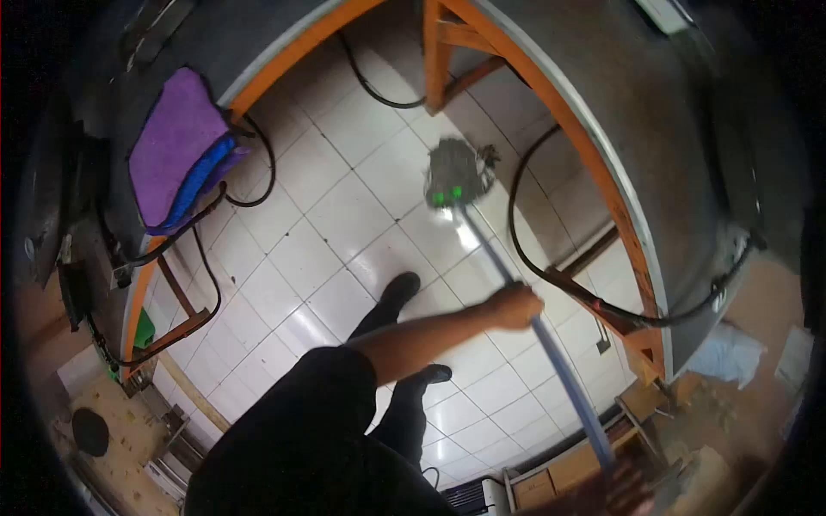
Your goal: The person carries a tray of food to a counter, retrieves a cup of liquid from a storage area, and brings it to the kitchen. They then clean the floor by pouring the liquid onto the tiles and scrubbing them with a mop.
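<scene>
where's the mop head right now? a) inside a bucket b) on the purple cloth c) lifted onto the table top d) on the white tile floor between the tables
d: the mop head rests on the white tile floor between the two tables, at the far end of the handle that the left hand grips; the purple cloth lies apart on the left table.

Workshop — steel-topped workbenches (594, 146), trailing cables (525, 249)
</scene>
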Tool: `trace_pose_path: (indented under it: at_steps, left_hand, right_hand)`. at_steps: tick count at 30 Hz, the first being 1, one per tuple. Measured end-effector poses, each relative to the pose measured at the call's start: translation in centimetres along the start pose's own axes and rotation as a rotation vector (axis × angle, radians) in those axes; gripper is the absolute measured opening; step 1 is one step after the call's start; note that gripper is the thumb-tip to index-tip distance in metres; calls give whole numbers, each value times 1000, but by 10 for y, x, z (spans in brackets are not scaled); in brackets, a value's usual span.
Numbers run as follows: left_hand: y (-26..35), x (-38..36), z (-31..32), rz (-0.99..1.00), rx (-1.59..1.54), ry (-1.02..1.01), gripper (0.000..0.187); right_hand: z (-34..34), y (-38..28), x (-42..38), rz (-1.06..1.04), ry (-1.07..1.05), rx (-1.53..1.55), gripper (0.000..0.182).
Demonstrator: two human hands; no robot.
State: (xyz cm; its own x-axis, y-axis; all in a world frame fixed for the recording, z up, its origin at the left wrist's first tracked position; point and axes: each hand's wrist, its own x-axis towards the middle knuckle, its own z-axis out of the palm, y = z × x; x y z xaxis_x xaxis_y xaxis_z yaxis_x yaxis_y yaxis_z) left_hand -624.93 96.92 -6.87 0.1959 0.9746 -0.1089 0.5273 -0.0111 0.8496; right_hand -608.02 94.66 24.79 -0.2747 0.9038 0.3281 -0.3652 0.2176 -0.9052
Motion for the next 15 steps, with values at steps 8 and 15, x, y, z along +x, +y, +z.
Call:
trace_pose_path:
  at_steps: [8,15]
  left_hand:
    - [-253,-147,-106,-231,333,519,14]
    - [-300,-186,-243,-492,610,140,11]
  right_hand:
    - [94,203,-73,141,-144,-225,40]
    - [228,250,-42,100,-115,-95,16]
